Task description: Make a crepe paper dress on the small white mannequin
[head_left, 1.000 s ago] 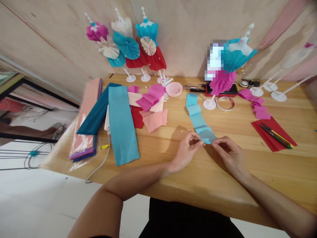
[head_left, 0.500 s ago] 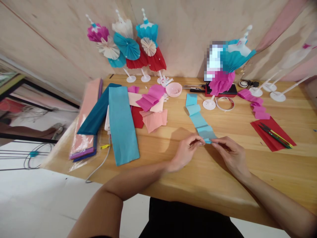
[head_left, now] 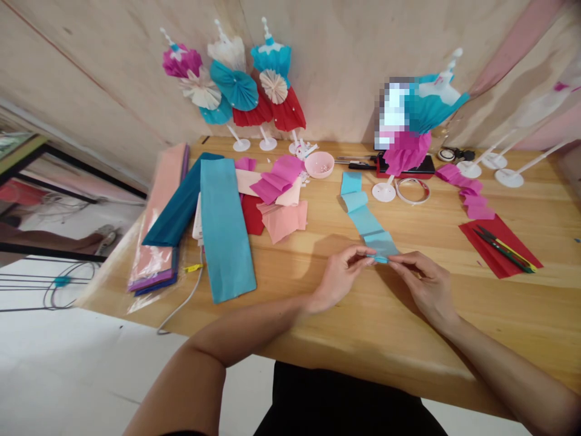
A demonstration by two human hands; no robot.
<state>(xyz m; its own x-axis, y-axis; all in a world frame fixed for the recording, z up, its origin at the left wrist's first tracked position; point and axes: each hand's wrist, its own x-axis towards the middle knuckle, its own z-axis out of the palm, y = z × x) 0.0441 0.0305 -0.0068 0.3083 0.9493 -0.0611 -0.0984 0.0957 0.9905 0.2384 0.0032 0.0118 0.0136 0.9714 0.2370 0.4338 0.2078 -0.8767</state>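
Note:
A light blue crepe paper strip [head_left: 367, 221] runs along the wooden table toward me, with a loose curl near its far end. Its near end is folded narrow, and both hands pinch it. My left hand [head_left: 344, 274] grips the left side of that fold between thumb and fingers. On the right side, my right hand [head_left: 424, 283] holds the fold in the same kind of pinch. Beyond the strip stands a small dress form [head_left: 436, 100] in blue and magenta crepe paper, with a roll of tape [head_left: 412, 191] beside its base.
Blue paper [head_left: 227, 230] and peach pieces [head_left: 284, 219] lie to the left. A pink bowl [head_left: 319, 165] holds small beads. Thread snips [head_left: 506, 249] rest on red paper [head_left: 483, 251] at the right. Several dressed forms [head_left: 238, 85] stand against the wall.
The strip's near end has been turned up into a thicker fold between my fingertips. Both hands stay in nearly the same place.

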